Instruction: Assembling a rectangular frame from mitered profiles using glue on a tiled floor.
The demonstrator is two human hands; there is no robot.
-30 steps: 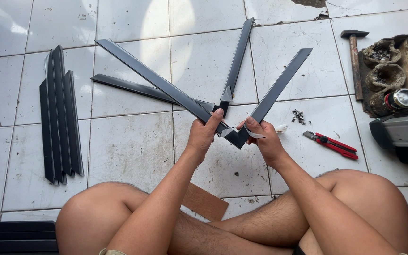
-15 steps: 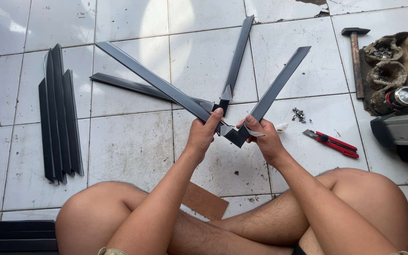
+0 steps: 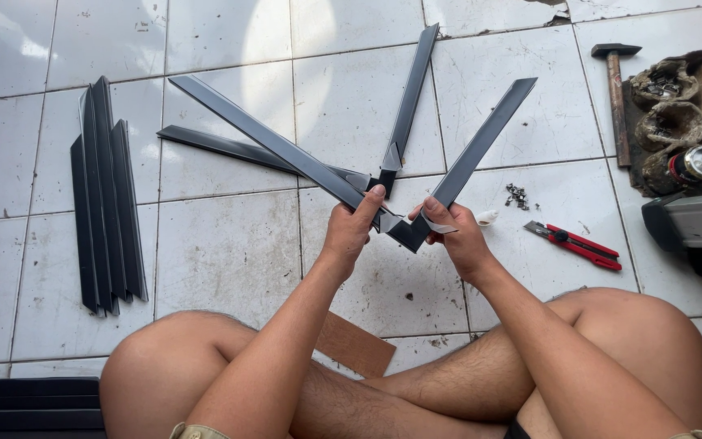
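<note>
a person sits cross-legged on a white tiled floor [image 3: 229, 260]. the left hand [image 3: 349, 230] grips the low end of a long dark strip [image 3: 278, 146] that points to about ten o'clock. the right hand [image 3: 452, 236] grips another dark strip [image 3: 477, 158] that points to one o'clock. the hands sit close together, so the strip ends meet in a v, likely to line them up. a stack of more strips [image 3: 107, 195] lies at nine o'clock. a red cutter [image 3: 574, 244] and a hammer [image 3: 615, 89] lie at about three o'clock, near the right hand.
</note>
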